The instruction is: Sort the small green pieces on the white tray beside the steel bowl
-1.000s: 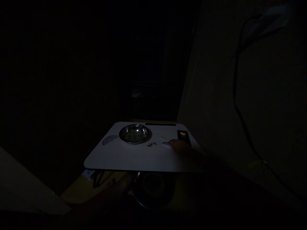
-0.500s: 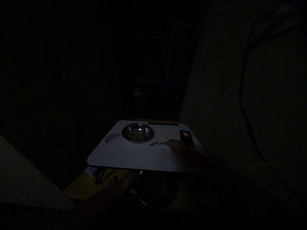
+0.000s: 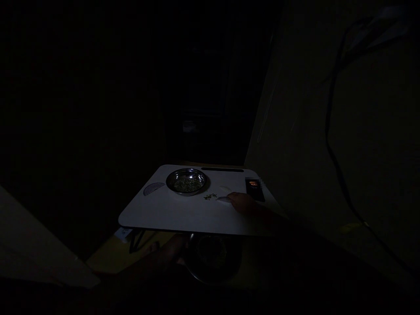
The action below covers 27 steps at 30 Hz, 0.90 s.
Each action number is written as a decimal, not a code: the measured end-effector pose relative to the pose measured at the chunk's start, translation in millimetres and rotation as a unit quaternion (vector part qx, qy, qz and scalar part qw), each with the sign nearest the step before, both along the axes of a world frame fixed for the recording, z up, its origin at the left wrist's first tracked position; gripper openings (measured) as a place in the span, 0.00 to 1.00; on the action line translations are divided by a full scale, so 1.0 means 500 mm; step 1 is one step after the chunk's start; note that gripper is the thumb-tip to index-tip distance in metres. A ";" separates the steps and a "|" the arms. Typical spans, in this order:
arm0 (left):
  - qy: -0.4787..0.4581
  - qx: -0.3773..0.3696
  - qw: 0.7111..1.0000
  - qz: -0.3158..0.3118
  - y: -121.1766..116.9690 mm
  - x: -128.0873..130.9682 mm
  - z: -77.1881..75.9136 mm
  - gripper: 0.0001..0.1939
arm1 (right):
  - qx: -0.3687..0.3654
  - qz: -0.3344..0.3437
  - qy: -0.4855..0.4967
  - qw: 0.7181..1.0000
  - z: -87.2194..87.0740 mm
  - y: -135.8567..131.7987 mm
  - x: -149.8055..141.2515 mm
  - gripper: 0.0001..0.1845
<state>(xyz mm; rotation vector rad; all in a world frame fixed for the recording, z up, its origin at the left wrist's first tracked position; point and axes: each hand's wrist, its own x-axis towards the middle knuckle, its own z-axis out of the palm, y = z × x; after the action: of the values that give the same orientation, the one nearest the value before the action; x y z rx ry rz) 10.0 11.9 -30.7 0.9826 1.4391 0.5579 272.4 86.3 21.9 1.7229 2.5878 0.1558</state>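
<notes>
My right hand (image 3: 241, 202) is closed on a small, pale, flat piece (image 3: 223, 199), whose kind I cannot make out in the dark. Its tip lies on the white table just right of a small scatter of green bits (image 3: 210, 197). Below the table's front edge, my left hand (image 3: 177, 246) grips the rim of a metal bowl (image 3: 197, 276), whose inside is mostly in shadow. A shiny steel bowl (image 3: 168, 184) with many small greenish pieces in it stands on the table, left of the scatter.
On the white folding table (image 3: 164, 216) lie a grey half-round shape (image 3: 153, 188) at left and a phone-like dark slab (image 3: 255, 192) with a lit picture at right. A wall (image 3: 295, 144) with a hanging cable (image 3: 331, 148) rises on the right. The surroundings are very dark.
The pale piece and my right hand have shifted very slightly left and down. My left hand keeps its hold on the lower bowl.
</notes>
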 end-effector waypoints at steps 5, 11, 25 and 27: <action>-0.047 -0.004 0.999 -0.020 -0.008 -0.001 0.008 0.04 | 0.019 0.022 0.015 0.999 -0.002 -0.001 -0.009 0.15; -0.029 -0.003 1.000 -0.012 -0.005 -0.009 -0.002 0.04 | 0.032 0.029 0.014 0.999 0.000 -0.006 -0.025 0.16; -0.001 -0.008 1.000 -0.026 -0.011 -0.007 0.022 0.05 | 0.019 0.015 -0.008 1.000 0.007 -0.002 -0.047 0.15; 0.001 0.002 1.000 -0.021 -0.012 -0.008 0.024 0.04 | 0.015 0.017 -0.010 1.000 0.009 -0.004 -0.052 0.15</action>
<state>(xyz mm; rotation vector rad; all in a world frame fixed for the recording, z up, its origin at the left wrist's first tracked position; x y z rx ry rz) 6.2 5.7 -18.7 1.0158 1.4159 0.5290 246.4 84.0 26.2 1.6787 2.6140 0.2135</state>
